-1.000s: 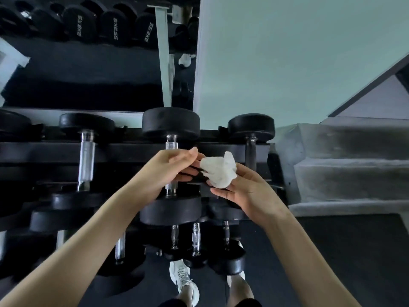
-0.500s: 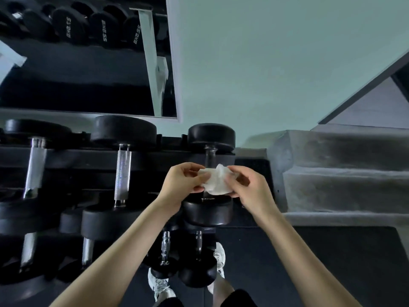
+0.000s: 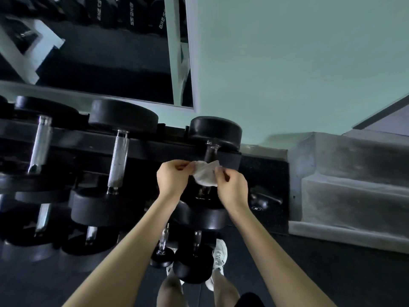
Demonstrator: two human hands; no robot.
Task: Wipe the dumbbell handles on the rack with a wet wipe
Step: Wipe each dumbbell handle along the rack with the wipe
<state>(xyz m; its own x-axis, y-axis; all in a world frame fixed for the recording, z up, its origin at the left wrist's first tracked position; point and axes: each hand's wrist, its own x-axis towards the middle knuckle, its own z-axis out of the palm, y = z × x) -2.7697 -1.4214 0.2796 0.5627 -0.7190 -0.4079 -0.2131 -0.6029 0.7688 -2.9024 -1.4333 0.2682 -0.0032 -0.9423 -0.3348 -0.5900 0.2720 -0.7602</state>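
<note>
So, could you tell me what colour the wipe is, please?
White, held in both hands; the wipe shows in the head view.

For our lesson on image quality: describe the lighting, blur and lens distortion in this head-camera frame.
Head view: dim light, so the dumbbell rack is nearly black, while the wall is pale and evenly lit; the wet wipe and both hands are slightly soft; wide-angle bending tilts the mirror edge.

You are looking at a dim, cool-toned picture. Above your grip on the wet wipe (image 3: pixel 205 175) the pale wall (image 3: pixel 298 63) is the brightest area. Left of and below the grip the black dumbbells (image 3: pixel 110 173) sink into shadow. Edges bend with wide-angle distortion, and everything is slightly soft.
</note>
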